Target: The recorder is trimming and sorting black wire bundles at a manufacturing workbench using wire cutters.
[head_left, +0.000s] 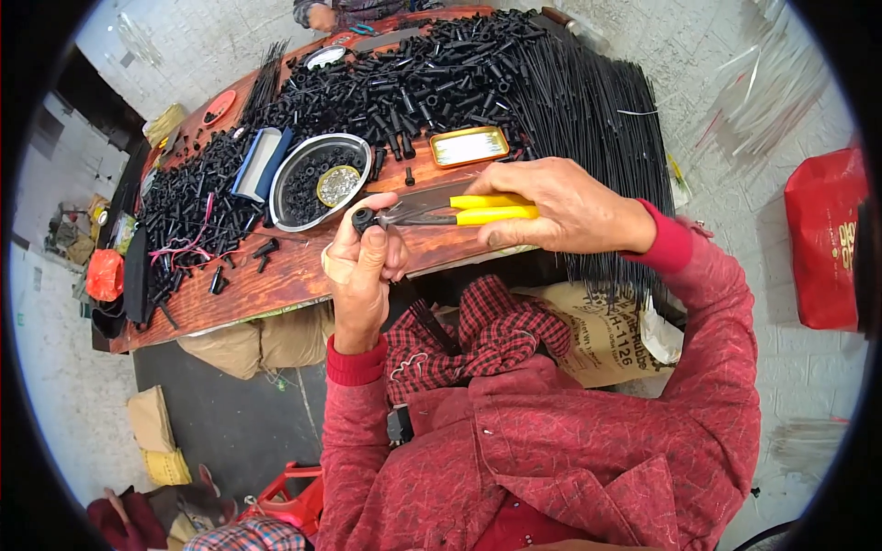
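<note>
A long wooden worktop [276, 275] runs across the view, heaped with short black rubber sleeves [423, 78] and, at its right end, a thick bundle of thin black rods [597, 119]; a round steel bowl [287, 174] and a small brass-coloured tin [469, 146] sit near the front edge. Over that edge the person's right hand [560, 207] is wrapped shut around the yellow handles of a pair of pliers [459, 213], whose nose meets a small black sleeve [364, 219]. The left hand [363, 271] pinches that sleeve between thumb and fingers [375, 253], a thin black rod [432, 321] running down from it toward the lap. The step in hand looks like crimping the sleeve; next seems to call for a firm, square squeeze.
</note>
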`<state>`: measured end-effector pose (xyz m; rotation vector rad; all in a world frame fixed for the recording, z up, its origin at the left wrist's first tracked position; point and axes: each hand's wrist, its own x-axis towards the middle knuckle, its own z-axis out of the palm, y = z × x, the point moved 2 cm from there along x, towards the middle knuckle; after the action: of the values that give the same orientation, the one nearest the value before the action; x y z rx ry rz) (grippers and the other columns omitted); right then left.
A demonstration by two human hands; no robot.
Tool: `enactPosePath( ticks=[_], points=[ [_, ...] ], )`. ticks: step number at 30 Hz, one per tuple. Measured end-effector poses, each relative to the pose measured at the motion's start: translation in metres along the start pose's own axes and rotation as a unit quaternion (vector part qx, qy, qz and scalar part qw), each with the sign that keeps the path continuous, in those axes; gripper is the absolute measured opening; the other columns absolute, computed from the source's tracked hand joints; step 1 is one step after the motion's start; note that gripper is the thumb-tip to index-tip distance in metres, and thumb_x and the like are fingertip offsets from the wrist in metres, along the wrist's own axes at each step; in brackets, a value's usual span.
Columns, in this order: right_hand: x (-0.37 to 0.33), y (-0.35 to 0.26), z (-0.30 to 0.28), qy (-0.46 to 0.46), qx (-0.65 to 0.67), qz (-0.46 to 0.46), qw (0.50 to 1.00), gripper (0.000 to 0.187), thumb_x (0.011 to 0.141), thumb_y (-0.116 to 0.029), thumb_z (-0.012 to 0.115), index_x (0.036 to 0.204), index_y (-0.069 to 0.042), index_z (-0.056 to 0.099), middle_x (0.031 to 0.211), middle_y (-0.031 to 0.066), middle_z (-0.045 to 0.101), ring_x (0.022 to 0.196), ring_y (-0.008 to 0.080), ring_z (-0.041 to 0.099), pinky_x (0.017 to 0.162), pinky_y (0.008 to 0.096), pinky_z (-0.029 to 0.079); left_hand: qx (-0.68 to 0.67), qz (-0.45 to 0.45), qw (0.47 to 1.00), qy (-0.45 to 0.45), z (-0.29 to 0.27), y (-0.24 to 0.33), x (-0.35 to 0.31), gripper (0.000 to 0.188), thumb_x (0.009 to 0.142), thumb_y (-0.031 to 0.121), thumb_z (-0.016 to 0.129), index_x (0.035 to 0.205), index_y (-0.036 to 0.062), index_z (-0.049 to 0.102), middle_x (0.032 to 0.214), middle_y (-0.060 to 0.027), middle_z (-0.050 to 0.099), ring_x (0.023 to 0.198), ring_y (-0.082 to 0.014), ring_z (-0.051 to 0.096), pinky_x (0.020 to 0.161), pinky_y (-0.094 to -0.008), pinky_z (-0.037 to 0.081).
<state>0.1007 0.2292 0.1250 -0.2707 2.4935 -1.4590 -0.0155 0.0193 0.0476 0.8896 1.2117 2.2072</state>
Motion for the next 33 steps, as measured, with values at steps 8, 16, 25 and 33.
enactPosePath(
  ticks=[8,16,25,33],
  points=[
    [-0.001,0.011,0.014,-0.101,0.251,0.138,0.953,0.059,0.094,-0.055,0.053,0.097,0.004,0.06,0.055,0.0058,0.053,0.04,0.013,0.052,0.037,0.0248,0.042,-0.027,-0.014,0.999,-0.029,-0.002,0.001,-0.002,0.052,0.099,0.034,0.059,0.133,-0.0032,0.046,0.063,0.003,0.038,0.053,-0.0065,0.035,0.048,-0.0231,0.028],
    [-0.007,-0.024,0.014,0.264,-0.405,-0.166,0.86,0.042,0.083,-0.031,0.075,0.108,0.001,0.063,0.079,0.0132,0.063,0.073,0.0247,0.068,0.063,0.0323,0.053,-0.028,-0.002,1.0,0.008,-0.003,-0.001,-0.003,0.054,0.099,0.034,0.059,0.136,-0.0024,0.045,0.063,0.0034,0.037,0.053,-0.0062,0.033,0.049,-0.0228,0.028],
    [-0.003,0.003,-0.001,-0.072,0.115,0.142,0.98,0.064,0.091,-0.06,0.059,0.11,0.002,0.06,0.063,0.0102,0.061,0.051,0.0151,0.062,0.045,0.0268,0.048,-0.068,-0.007,0.998,-0.015,-0.001,-0.003,-0.003,0.048,0.097,0.028,0.063,0.132,-0.0042,0.051,0.066,0.0014,0.047,0.056,-0.0058,0.039,0.049,-0.0208,0.031],
    [-0.003,-0.021,0.009,-0.05,0.048,0.144,0.987,0.045,0.094,-0.044,0.062,0.111,-0.002,0.06,0.071,0.0054,0.059,0.051,0.0127,0.057,0.046,0.0259,0.044,-0.018,-0.01,1.0,-0.004,0.003,-0.001,-0.005,0.054,0.098,0.034,0.06,0.136,-0.0022,0.046,0.064,0.0034,0.039,0.053,-0.0058,0.034,0.048,-0.0224,0.03]
  ],
)
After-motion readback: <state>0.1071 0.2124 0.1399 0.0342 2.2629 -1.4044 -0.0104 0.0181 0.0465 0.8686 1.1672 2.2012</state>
